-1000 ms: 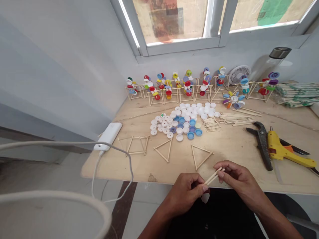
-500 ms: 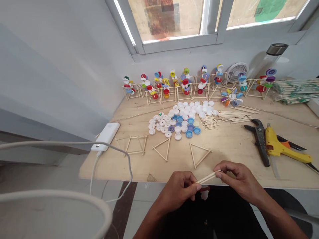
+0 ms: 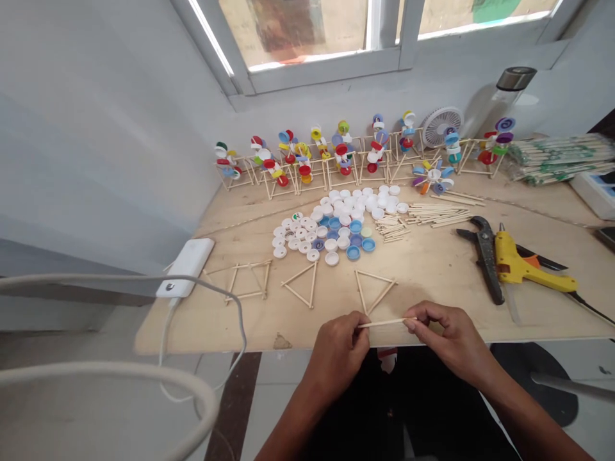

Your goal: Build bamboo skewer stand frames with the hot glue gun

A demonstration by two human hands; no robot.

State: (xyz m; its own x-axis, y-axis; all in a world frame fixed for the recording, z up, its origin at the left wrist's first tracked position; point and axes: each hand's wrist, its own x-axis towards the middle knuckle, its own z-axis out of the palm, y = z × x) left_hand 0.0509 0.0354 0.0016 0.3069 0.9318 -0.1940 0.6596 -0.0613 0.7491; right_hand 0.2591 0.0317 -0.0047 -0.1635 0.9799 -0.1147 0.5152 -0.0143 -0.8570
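Pale wooden sticks [image 3: 387, 322] stretch between my two hands at the table's front edge, lined up so closely that they look like one. Their left end is pinched in my left hand [image 3: 337, 351], and the fingertips of my right hand [image 3: 449, 339] close on the other end. Just beyond the sticks lies a triangle of sticks [image 3: 383, 296], its lower corner close to my left hand. A second stick triangle [image 3: 300, 296] lies flat to the left. Farther left is a stick frame [image 3: 246, 296].
White and blue bottle caps [image 3: 331, 258] spread over the table's middle beside loose sticks [image 3: 439, 214]. At right lie a yellow glue gun [image 3: 533, 272] and a black-handled cutter [image 3: 487, 262]. Cap wheels on stick stands [image 3: 343, 168] line the back. A white power bank [image 3: 185, 269] with a cable sits left.
Both hands have raised the sticks slightly farther over the table and levelled them. The two sticks, seen slightly apart before, now overlap. The view has shifted a little to the right.
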